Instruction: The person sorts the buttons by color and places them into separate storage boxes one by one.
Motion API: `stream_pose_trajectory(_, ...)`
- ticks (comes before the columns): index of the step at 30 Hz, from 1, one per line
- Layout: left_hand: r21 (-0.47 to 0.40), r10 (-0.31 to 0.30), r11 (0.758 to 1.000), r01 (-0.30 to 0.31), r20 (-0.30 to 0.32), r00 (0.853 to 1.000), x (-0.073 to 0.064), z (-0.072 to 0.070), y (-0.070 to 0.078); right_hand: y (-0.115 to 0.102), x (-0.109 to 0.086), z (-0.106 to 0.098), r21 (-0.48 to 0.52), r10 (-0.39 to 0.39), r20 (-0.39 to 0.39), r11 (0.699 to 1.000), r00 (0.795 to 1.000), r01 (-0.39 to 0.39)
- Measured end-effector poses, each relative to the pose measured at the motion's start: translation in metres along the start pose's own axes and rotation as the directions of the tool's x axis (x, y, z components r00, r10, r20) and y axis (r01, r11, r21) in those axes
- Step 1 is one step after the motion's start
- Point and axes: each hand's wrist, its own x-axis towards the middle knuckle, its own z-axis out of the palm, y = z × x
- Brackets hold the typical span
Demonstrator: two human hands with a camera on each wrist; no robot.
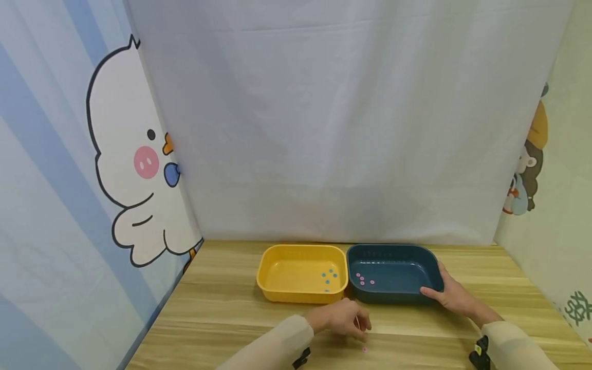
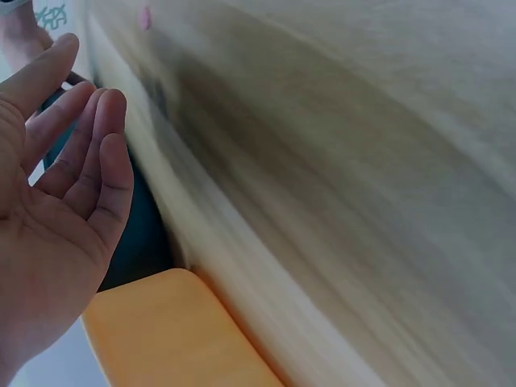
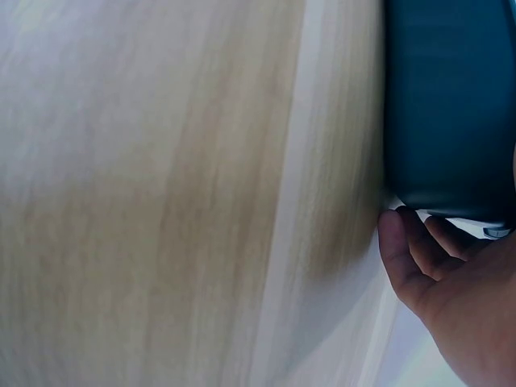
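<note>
My left hand (image 1: 344, 318) hovers low over the table in front of the two trays, its fingers loosely bent. In the left wrist view nothing shows between the thumb and fingers. Just below those fingertips, a small pink ring-shaped bead (image 1: 364, 349) lies on the wood. At the far side, my right hand (image 1: 455, 295) holds the right front corner of the dark blue tray (image 1: 395, 297), thumb at the front and fingers along the side. Several pink beads (image 1: 362, 278) lie in that tray's left part. Small blue beads (image 1: 327, 281) sit in the right part of the yellow tray (image 1: 296, 297).
The trays stand side by side, touching or nearly so, near the back of the wooden table (image 1: 208, 318). A white curtain (image 1: 324, 128) hangs behind. Printed cloths (image 1: 69, 205) close off the left and right sides.
</note>
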Motion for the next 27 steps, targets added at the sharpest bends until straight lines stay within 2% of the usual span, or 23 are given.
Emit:
stream_pose_trajectory(4,-0.017,0.001,1.0,0.0,0.036,0.999,0.0,0.006,-0.003,0.0,0.001,0.0,0.008,-0.002,-0.003,1.0,1.0,0.002)
stream_pose_trajectory(8,0.024,0.019,1.0,-0.021,0.06,0.998,0.0,0.011,-0.004,0.002,0.001,0.0,-0.005,-0.003,-0.01,1.0,1.0,0.003)
stream_pose_trajectory(13,0.108,0.055,0.992,-0.061,0.057,0.997,0.001,0.016,-0.005,0.003,0.001,0.001,-0.019,-0.004,-0.013,1.0,1.0,0.003)
stream_pose_trajectory(20,0.235,0.128,0.963,-0.133,0.039,0.991,0.002,0.022,-0.007,0.005,0.002,0.002,-0.006,-0.003,-0.013,1.0,1.0,0.003)
stream_pose_trajectory(27,0.231,0.142,0.962,-0.148,0.043,0.989,0.003,0.026,-0.007,0.006,0.003,0.003,-0.016,-0.001,-0.014,1.0,1.0,0.001)
